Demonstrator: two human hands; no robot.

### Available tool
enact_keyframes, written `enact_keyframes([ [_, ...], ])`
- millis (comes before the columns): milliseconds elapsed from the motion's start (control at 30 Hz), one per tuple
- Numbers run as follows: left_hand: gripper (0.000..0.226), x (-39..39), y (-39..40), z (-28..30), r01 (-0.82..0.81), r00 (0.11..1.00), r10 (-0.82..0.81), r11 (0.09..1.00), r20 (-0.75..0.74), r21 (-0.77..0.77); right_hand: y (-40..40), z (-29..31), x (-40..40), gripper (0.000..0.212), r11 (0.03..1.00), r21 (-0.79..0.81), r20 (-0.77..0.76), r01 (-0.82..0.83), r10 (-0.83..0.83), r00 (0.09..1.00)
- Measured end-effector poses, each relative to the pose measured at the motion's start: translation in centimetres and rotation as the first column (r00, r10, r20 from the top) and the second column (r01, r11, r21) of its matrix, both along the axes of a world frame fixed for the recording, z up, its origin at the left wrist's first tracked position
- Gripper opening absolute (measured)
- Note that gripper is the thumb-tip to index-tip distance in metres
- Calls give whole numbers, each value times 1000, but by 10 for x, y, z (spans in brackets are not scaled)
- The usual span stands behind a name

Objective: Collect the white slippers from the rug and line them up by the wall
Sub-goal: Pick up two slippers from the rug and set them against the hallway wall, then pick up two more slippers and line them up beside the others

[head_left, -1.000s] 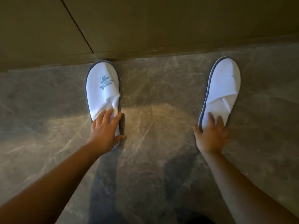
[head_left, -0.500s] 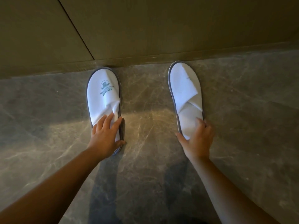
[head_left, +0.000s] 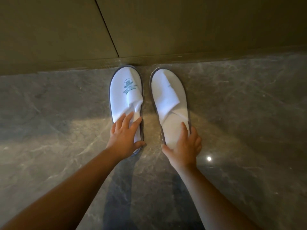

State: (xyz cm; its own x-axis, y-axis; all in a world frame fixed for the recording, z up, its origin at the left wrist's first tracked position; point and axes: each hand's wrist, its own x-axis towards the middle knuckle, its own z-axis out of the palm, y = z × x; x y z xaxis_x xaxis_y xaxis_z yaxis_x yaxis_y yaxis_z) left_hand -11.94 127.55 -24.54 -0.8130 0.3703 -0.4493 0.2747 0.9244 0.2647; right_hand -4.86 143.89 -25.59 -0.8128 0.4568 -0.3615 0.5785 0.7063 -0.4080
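Two white slippers with grey soles lie side by side on the marble floor, toes at the base of the wall [head_left: 166, 30]. The left slipper [head_left: 126, 92] carries a green logo, and my left hand [head_left: 124, 135] lies flat on its heel with fingers spread. The right slipper [head_left: 167, 97] is plain, its toe a little short of the wall. My right hand [head_left: 184, 145] grips its heel, thumb on the left edge, fingers over the right edge. A narrow gap separates the two slippers.
Grey marble floor [head_left: 249, 113] stretches to both sides. The olive-brown wall panels have a dark vertical seam [head_left: 108, 29]. A bright light reflection [head_left: 209, 158] shows on the floor to the right of my right hand. No rug is in view.
My right hand has slid the plain slipper leftward, from far right to right beside the logo slipper. My left hand has stayed on the logo slipper's heel.
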Motion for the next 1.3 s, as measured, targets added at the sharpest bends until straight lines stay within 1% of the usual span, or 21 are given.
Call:
enact_keyframes([
  [200,81,-1,0,3,12,1000,-12,1000,21,-24,-10,-1,-15,92,999,31,10,45,-45,999],
  [467,80,0,2,4,18,1000,-17,999,19,-45,-1,-1,-16,93,995,17,22,98,-99,995],
  [767,80,0,0,3,27,999,-27,998,17,-48,-2,0,-14,93,998,33,53,61,-63,997],
  [933,78,1,-1,7,14,999,-13,999,29,-35,-3,1,-12,93,994,112,51,-3,-3,999],
  [1000,76,3,-2,13,1,999,0,1000,33,-24,-2,9,-10,87,991,126,16,-37,35,999],
  [1067,73,3,-2,29,-27,999,27,1000,44,1,1,29,-10,74,990,108,-35,-93,97,995],
  [1133,69,4,-3,59,-99,993,96,994,74,44,4,65,-12,60,976,99,-58,-196,202,978],
  [1200,63,8,-7,104,-196,977,185,974,103,110,5,116,-15,45,955,58,-99,-289,294,951],
  [1300,50,27,-21,191,-296,952,272,934,137,202,-4,213,-14,27,922,-23,-138,-387,381,914],
])
